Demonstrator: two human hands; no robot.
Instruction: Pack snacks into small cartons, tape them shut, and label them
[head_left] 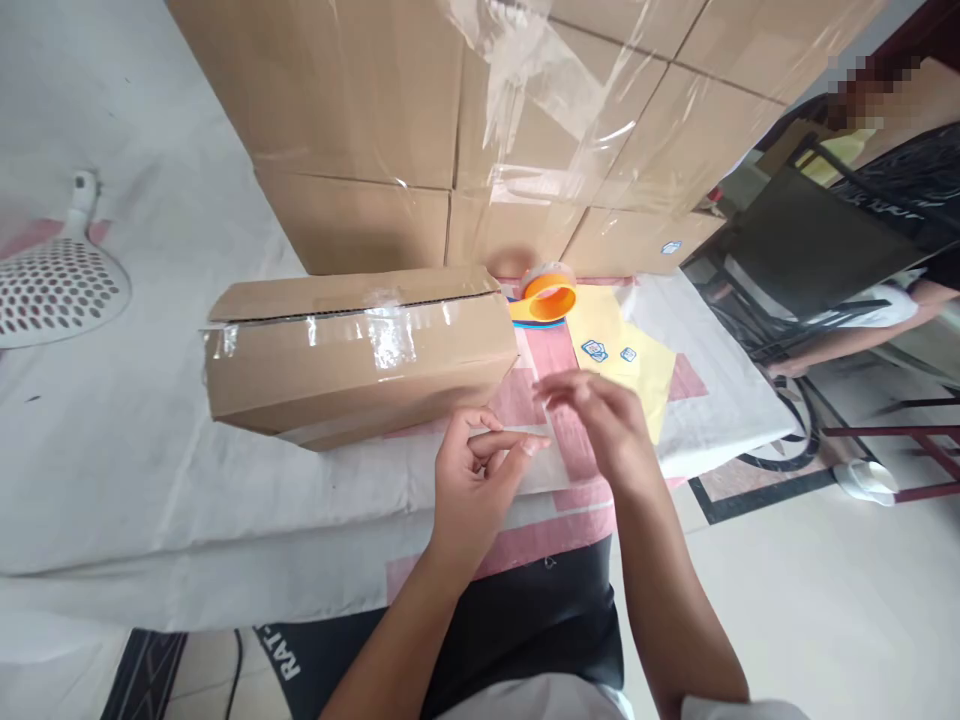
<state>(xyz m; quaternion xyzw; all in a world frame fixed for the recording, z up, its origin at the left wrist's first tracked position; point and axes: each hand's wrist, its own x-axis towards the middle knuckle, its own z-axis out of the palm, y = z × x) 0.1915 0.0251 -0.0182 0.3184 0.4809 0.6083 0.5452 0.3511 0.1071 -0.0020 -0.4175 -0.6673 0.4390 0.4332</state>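
Observation:
My left hand [480,480] is near the table's front edge, its thumb and fingers pinched together; whatever lies between them is too small to name. To its right, a little higher, my right hand [600,415] hangs with bent fingers, partly blurred, so its grip is unclear. A long cardboard box [360,370] with clear tape over its top seam lies behind and left of my left hand. Past the box's right end sits an orange tape dispenser [551,297]. Yellow sheets [645,375] carrying small blue-and-white stickers [594,350] lie beyond my right hand.
Stacked, tape-wrapped cartons [390,225] stand at the back of the cloth-covered table [112,480]. A white perforated object [64,285] lies at the left. At the right are a dark chair [817,240], a person's arm [862,340] and a white bowl [865,482] on the floor.

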